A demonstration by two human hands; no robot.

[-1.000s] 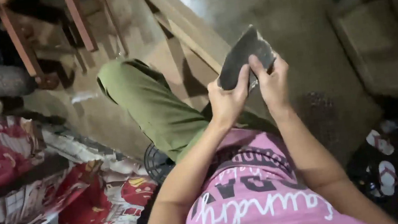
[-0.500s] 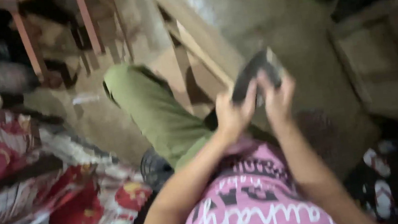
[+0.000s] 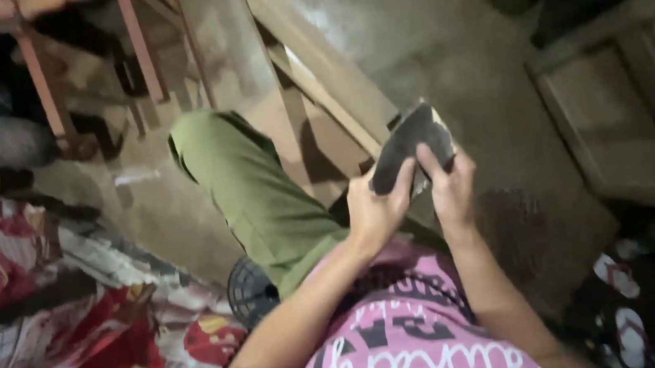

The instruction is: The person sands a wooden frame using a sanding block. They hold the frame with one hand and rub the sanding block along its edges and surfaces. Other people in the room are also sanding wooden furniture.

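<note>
The dark flat piece, seemingly leather or rubber and pointed at its far end, is held up above the lap, just beyond the green trouser leg. Both hands grip its near edge: the left hand pinches it with the thumb on top, and the right hand closes its fingers over the face beside it. By the look of it, this is the handling or flexing stage, with the piece being held for inspection. Any next move calls for a steady two-handed hold. Both forearms rise from the pink shirt, elbows bent, wrists close together. Left of the leg lies a red patterned cloth.
</note>
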